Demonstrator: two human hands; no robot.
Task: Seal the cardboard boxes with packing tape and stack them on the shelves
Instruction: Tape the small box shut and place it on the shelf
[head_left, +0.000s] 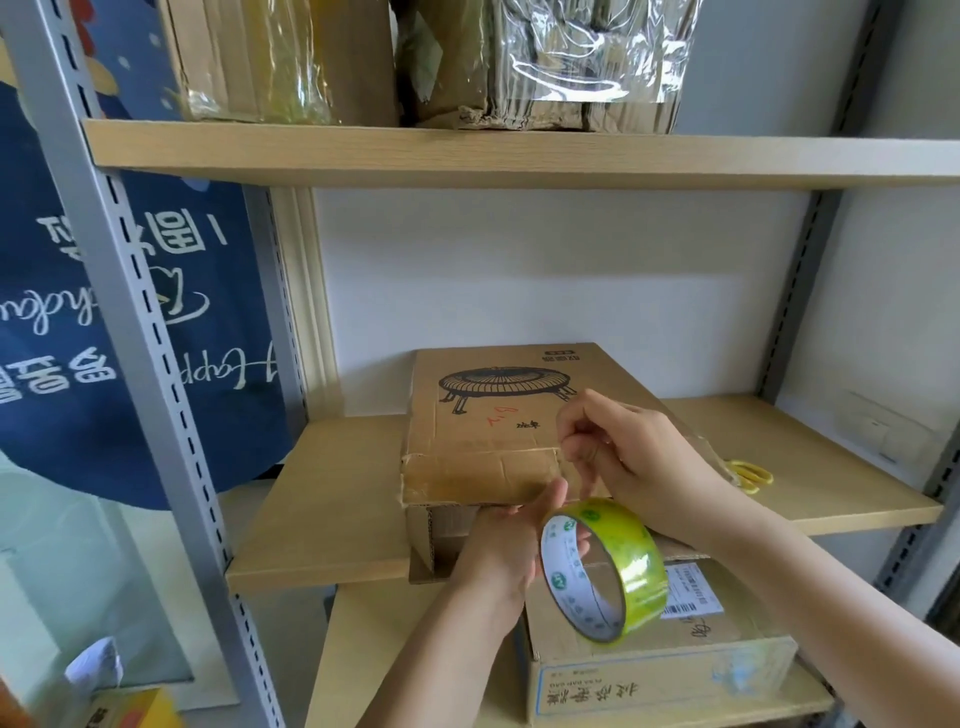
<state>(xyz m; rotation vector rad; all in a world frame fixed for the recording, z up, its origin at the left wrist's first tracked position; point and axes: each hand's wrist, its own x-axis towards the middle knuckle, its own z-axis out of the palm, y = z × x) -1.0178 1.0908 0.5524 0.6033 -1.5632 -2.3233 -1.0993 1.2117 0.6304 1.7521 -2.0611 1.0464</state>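
A flat cardboard box (498, 410) with a heater drawing lies on the middle shelf (332, 519), its front end hanging over the shelf edge. My left hand (506, 551) is at the box's front edge and holds a roll of clear yellowish packing tape (605, 566), with fingers showing through the core. My right hand (634, 462) pinches the free end of the tape above the box's front flap. A short clear strip runs from those fingers down to the roll.
Yellow scissors (750, 475) lie on the shelf right of the box. A second box (654, 660) with a barcode label sits on the lower shelf. Tape-wrapped boxes (545, 62) fill the upper shelf. A grey slotted post (150, 332) and a blue banner (52, 291) stand left.
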